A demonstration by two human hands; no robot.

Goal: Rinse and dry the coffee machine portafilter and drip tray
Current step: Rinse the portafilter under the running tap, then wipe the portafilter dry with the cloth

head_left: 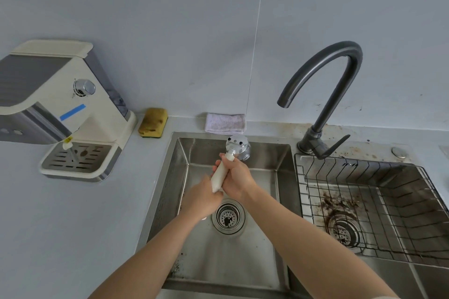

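The portafilter has a shiny metal head and a cream handle, and it hangs over the left sink basin. My right hand grips the upper part of the handle. My left hand holds the handle's lower end. The head points away from me toward the basin's back wall. The drip tray, cream with a slotted metal grate, sits in the base of the coffee machine on the counter at the left. No water runs from the dark faucet.
A yellow sponge and a folded pale cloth lie against the wall behind the sink. The right basin holds a wire rack and has coffee grounds around its drain. The faucet spout curves over the basins' divider.
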